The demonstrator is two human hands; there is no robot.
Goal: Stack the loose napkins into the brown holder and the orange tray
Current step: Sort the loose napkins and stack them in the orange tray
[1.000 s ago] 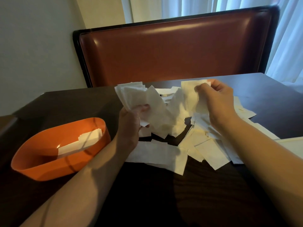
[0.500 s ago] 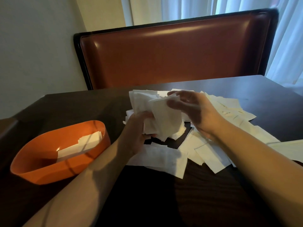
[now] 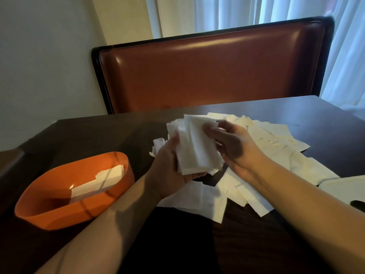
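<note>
The left hand is cradling a bundle of napkins from beneath, its fingers curling up around the bundle's lower edge and its thumb lying along the left side. The right hand is meeting the bundle from the other side, its fingertips bending onto the top napkin and pinching the right edge of the bundle; the thumb is hiding behind the paper, so its lie cannot be told. Below and to the right of both sets of fingers, loose napkins are lying scattered in an overlapping heap on the dark table, some reaching under the right wrist. Well to the left of the left fingers, the orange tray is sitting on the table, holding a few flat napkins inside. A white object is showing at the right edge, beyond the right forearm. A brown padded seat back is standing behind the table.
</note>
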